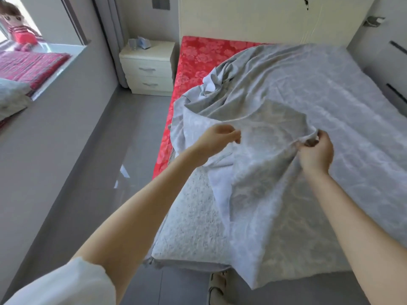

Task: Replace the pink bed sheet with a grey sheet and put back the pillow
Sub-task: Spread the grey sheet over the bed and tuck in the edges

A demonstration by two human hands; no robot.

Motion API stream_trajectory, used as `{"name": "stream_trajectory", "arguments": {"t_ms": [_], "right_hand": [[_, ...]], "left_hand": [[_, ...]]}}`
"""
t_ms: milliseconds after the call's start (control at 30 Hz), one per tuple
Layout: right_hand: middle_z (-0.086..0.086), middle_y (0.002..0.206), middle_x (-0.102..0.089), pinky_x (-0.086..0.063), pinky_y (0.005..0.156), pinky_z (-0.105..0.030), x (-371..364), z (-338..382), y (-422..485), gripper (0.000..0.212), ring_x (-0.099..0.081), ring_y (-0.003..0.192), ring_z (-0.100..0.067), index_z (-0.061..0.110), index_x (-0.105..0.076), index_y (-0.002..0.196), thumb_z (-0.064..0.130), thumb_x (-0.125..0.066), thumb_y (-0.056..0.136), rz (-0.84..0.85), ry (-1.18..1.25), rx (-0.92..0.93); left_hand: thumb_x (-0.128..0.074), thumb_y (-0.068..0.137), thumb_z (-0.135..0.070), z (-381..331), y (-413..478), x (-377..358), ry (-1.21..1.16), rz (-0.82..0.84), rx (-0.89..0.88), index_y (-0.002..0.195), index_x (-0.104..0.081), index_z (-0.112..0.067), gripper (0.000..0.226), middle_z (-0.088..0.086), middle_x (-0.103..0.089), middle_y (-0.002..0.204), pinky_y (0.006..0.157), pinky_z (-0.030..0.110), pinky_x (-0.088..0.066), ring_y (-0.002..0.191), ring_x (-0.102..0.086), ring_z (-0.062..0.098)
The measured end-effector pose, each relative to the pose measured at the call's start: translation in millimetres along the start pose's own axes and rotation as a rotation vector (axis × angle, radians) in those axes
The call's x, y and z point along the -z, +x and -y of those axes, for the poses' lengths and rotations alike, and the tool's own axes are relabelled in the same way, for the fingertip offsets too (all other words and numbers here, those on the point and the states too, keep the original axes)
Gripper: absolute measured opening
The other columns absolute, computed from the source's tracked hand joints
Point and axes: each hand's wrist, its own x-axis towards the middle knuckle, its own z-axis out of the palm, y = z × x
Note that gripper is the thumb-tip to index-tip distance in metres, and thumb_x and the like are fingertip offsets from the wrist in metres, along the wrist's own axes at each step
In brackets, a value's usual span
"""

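Got left hand [217,137] and right hand [316,150] each pinching the grey sheet [308,84], bunched over the near-left corner of the bed [189,216]. Keep both pinches, spread wider, tug toward the bed's left edge, then flick to cover the red floral strip [193,62] near the bed's head.

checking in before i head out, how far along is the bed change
Done: no pink sheet covers the red mattress; the grey sheet lies over its right part. In hand: left hand and right hand pinch the sheet's bunched near edge. Left: spread it over the bare left strip, put back the pillow.
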Motion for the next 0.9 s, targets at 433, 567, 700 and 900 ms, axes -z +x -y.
{"name": "stream_trajectory", "arguments": {"t_ms": [433, 567, 700, 900], "right_hand": [[-0.006, 0.149, -0.032, -0.027, 0.108, -0.037, -120, -85, -15, 0.077, -0.037, 0.13, -0.027, 0.024, -0.015, 0.151, 0.047, -0.055, 0.089, 0.773, -0.783, 0.499], [-0.006, 0.157, -0.016, -0.014, 0.117, -0.043, -147, -98, -41, 0.086, -0.023, 0.141, -0.025, 0.028, -0.004, 0.152, 0.057, -0.053, 0.087, 0.971, -0.801, 0.512], [-0.005, 0.157, -0.016, -0.012, 0.117, -0.046, -159, -113, -48, 0.09, -0.023, 0.141, -0.025, 0.027, -0.001, 0.152, 0.058, -0.054, 0.086, 0.997, -0.822, 0.489], [-0.007, 0.156, -0.022, -0.02, 0.115, -0.049, -153, -107, -50, 0.094, -0.028, 0.14, -0.024, 0.023, -0.003, 0.152, 0.062, -0.054, 0.083, 0.912, -0.799, 0.467]], "left_hand": [[-0.039, 0.095, -0.049, 262, 35, -11, 0.322, -0.368, 0.931, 0.136, -0.038, 0.003, 0.066, 0.022, -0.057, 0.122, 0.07, 0.04, -0.048, 0.103, -0.059, 0.038], [-0.041, 0.089, -0.063, 280, 39, -41, 0.303, -0.48, 0.851, 0.134, -0.038, -0.002, 0.075, 0.017, -0.056, 0.123, 0.076, 0.038, -0.045, 0.108, -0.054, 0.035], [-0.039, 0.086, -0.068, 280, 40, -58, 0.308, -0.61, 0.803, 0.131, -0.036, -0.001, 0.081, 0.02, -0.061, 0.111, 0.077, 0.042, -0.05, 0.1, -0.058, 0.036], [-0.053, 0.084, -0.063, 239, 38, -47, 0.232, -0.713, 0.741, 0.123, -0.044, -0.005, 0.07, -0.01, -0.042, 0.068, 0.058, 0.032, -0.036, 0.069, -0.048, 0.017]]}}
